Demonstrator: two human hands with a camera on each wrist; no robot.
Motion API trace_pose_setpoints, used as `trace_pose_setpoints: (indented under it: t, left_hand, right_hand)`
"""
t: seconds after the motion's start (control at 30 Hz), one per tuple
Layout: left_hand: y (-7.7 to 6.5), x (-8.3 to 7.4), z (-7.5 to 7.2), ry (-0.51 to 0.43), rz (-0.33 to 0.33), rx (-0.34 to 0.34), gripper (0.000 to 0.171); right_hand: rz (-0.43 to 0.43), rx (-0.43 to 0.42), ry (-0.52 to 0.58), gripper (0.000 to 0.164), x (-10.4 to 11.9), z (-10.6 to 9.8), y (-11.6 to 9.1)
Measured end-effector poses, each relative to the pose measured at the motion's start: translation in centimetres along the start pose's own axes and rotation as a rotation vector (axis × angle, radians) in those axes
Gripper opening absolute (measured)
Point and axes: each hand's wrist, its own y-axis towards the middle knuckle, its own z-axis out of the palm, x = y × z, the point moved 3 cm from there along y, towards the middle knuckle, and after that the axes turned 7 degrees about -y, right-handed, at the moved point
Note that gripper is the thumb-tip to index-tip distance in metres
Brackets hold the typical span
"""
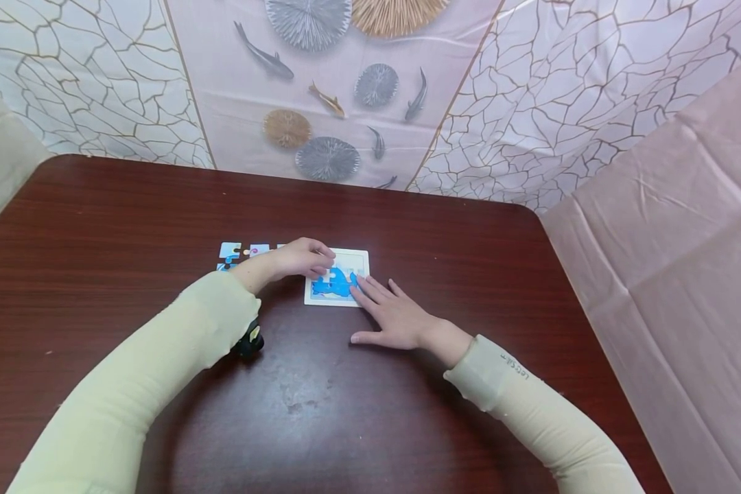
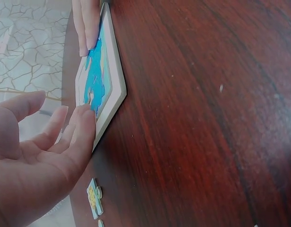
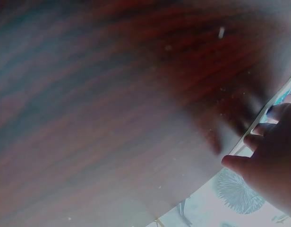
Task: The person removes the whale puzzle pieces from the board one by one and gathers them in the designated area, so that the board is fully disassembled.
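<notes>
A jigsaw puzzle board (image 1: 336, 299) with a white frame and a blue animal picture (image 1: 339, 283) lies flat on the dark table. My left hand (image 1: 301, 258) is over the board's left side. In the left wrist view its fingertips (image 2: 87, 116) touch the picture's near edge, the other fingers spread loosely and the thumb raised. My right hand (image 1: 401, 319) lies with straight fingers on the board's right edge, thumb out to the side over the table. In the right wrist view that hand (image 3: 273, 151) shows at the lower right, along the frame.
Several loose puzzle pieces (image 1: 230, 250) lie left of the board, partly hidden behind my left forearm. A small black object (image 1: 250, 341) shows under the left cuff. The dark wooden table (image 1: 444, 226) ends at the back against a patterned cloth (image 1: 321, 89).
</notes>
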Motion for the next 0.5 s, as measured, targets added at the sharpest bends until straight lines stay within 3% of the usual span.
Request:
trace_pose_setpoints:
  t: [0.5]
  left_hand:
    - [0.97,-0.2,0.32,0.114,0.062,-0.088,0.037]
  right_hand:
    - [0.001,0.0,0.004,0.088,-0.12,0.01,-0.02]
